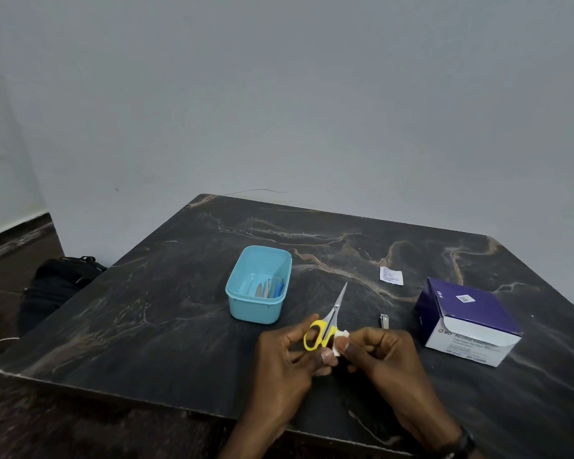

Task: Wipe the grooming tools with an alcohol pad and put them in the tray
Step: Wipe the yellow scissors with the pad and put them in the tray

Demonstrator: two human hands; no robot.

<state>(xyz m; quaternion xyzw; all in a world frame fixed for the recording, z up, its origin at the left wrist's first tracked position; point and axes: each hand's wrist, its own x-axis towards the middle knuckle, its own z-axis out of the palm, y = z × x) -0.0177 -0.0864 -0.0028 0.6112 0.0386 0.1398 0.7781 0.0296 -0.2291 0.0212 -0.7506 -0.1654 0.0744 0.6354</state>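
Note:
My left hand [287, 354] holds yellow-handled scissors [327, 323] by the handle loops, blades closed and pointing away toward the wall. My right hand [381, 354] pinches a small white alcohol pad [340, 341] against the right side of the yellow handle. A light blue plastic tray [246, 286] stands just beyond my left hand, with a few slim metal tools and a blue-handled one lying inside. A small metal nail clipper [384, 321] lies on the table just beyond my right hand.
A purple and white box of alcohol swabs [468, 321] stands open at the right. A torn white pad wrapper [391, 275] lies behind it. The dark marble table [146, 309] ends near my body; a black bag [60, 279] sits on the floor at left.

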